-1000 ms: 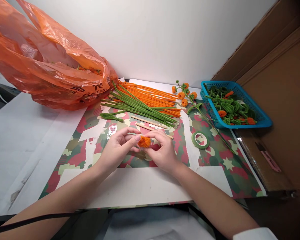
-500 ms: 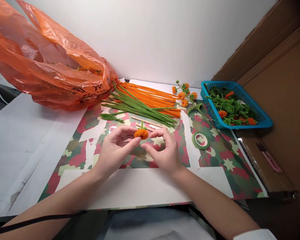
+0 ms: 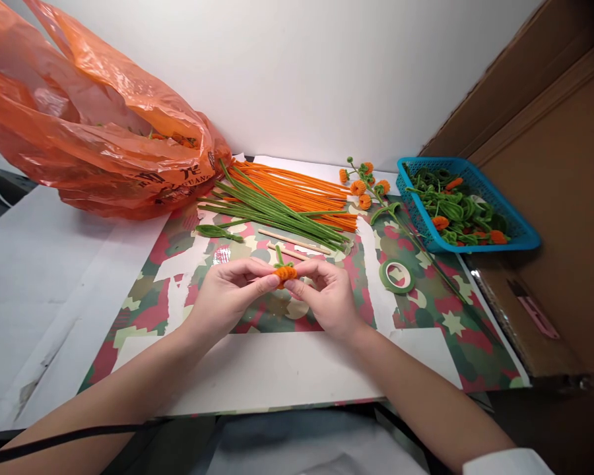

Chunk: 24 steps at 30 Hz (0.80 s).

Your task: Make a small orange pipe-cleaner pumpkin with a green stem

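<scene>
A small orange pipe-cleaner pumpkin (image 3: 285, 272) with a green stem pointing up is pinched between the fingertips of my left hand (image 3: 230, 295) and my right hand (image 3: 327, 297). Both hands hover just above the camouflage-patterned mat (image 3: 426, 310), close together at its middle. Behind them lie two thin wooden sticks (image 3: 294, 241) and a pile of green pipe cleaners (image 3: 272, 211) and orange pipe cleaners (image 3: 297, 188).
A big orange plastic bag (image 3: 94, 132) fills the back left. A roll of green tape (image 3: 396, 276) lies right of my hands. A finished pumpkin sprig (image 3: 371, 191) and a blue basket (image 3: 517, 231) of parts sit back right. A cardboard wall (image 3: 564, 165) borders the right.
The pumpkin has been turned from showing its orange underside to stem up. My fingers opened around it half a second ago and are now pinched in on it again.
</scene>
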{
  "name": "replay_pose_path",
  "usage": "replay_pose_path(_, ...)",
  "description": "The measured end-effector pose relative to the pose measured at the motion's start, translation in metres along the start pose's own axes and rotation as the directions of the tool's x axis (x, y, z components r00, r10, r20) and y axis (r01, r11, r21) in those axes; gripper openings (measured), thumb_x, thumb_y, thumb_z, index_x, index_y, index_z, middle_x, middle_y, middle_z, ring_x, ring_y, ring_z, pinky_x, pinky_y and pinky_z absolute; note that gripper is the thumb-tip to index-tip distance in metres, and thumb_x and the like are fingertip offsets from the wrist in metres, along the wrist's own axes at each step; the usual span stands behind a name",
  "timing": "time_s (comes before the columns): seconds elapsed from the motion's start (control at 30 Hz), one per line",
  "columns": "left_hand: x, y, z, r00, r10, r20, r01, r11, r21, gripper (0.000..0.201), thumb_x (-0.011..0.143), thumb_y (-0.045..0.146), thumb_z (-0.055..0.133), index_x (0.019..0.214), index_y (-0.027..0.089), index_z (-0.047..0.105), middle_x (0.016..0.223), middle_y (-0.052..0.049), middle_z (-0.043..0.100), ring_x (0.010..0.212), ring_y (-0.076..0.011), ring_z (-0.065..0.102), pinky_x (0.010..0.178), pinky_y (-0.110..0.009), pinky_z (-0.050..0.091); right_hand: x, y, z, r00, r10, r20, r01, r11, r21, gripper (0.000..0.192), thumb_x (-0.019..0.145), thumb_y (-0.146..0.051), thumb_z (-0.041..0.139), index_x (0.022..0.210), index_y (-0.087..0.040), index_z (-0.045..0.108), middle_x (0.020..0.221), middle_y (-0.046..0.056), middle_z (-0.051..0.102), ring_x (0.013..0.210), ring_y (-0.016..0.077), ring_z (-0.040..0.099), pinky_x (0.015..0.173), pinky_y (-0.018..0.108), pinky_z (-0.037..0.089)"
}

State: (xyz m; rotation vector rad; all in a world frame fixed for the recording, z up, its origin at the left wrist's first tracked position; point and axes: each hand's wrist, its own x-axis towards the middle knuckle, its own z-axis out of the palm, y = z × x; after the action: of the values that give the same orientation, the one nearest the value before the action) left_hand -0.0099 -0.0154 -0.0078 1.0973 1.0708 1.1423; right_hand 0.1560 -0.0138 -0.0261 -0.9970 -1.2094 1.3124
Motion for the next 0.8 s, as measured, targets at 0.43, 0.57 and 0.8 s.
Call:
replay_pose_path(0.43,0.0097,-0.0075,-0.0051,0.95,-0.296,0.103,0.313,0.904,-0.291,0.04,0.053,0.032,0.094,0.08,0.019,0.067,0.059,0.005,0.068,0.058,-0.008,0.066,0.061,-0.015,0.057,0.0034,-0.0054,0.0,0.987,0.153,0.053,-0.159,0.977,0.145,0.025,0.057,-0.036,0.088,0.07,-0.021,0.073,0.072,0.0,0.072,0.064,0.0129,0.066,0.058,0.025,0.054)
replay_pose_path(0.57,0.0081,-0.0062,-0.0038,0.951,-0.307,0.037,0.305,0.912,-0.273,0.038,0.057,0.034,0.091,0.081,0.018,0.068,0.072,0.002,0.072,0.065,-0.0103,0.069,0.06,-0.016,0.058,0.0036,-0.0037,-0.0006,0.992,0.126,-0.007,-0.125,0.99,0.071,0.022,0.061,-0.036,0.085,0.071,-0.02,0.074,0.072,0.002,0.073,0.065,0.0152,0.067,0.056,0.026,0.054)
replay_pose_path(0.8,0.0054,-0.0049,-0.0036,0.976,-0.205,0.065,0.212,0.969,-0.126,0.03,0.073,0.039,0.081,0.094,0.02,0.071,0.094,-0.004,0.072,0.077,-0.0155,0.07,0.062,-0.023,0.062,0.0008,-0.0026,-0.0024,0.994,0.075,-0.075,-0.08,0.995,-0.065,0.021,0.071,-0.035,0.078,0.084,-0.019,0.076,0.079,0.005,0.075,0.068,0.0183,0.07,0.057,0.029,0.056)
